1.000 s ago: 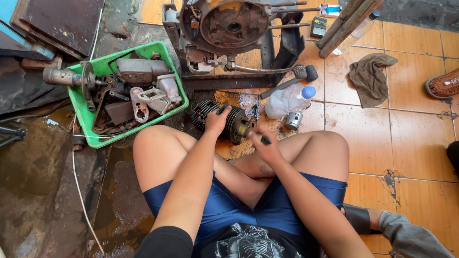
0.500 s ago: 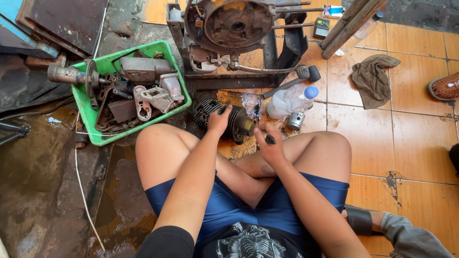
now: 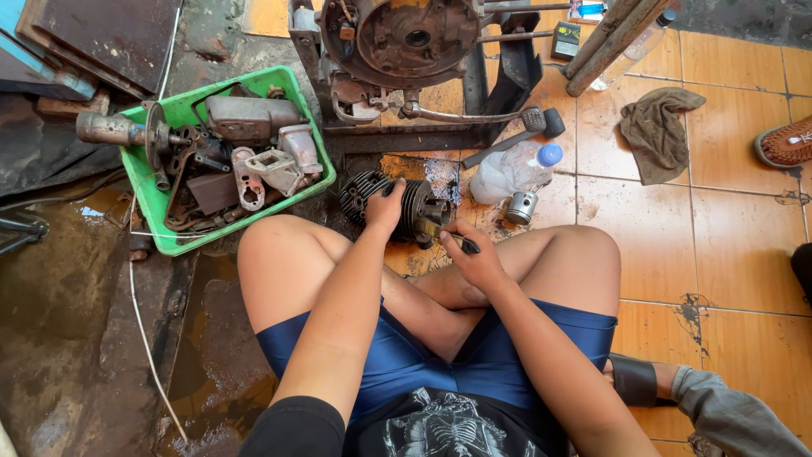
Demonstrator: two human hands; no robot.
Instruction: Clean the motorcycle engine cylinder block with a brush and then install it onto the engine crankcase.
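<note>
I sit cross-legged on the floor. A dark finned engine cylinder [image 3: 413,201] lies on the tiles in front of my legs. My left hand [image 3: 385,207] rests on top of it and grips it. My right hand [image 3: 472,258] is closed on a thin dark tool [image 3: 464,244] whose tip sits at the cylinder's right end. A silver piston [image 3: 522,206] and a clear plastic bottle with a blue cap [image 3: 514,168] lie just right of the cylinder.
A green crate [image 3: 151,200] full of greasy engine parts stands at the left. An engine crankcase on a frame [image 3: 404,41] stands ahead. A brown rag [image 3: 659,131] lies on the orange tiles at right. A shoe [image 3: 786,142] shows at the far right edge.
My hands stay on the cylinder and tool; the right hand has shifted slightly at the cylinder's end. The view has drifted a little.
</note>
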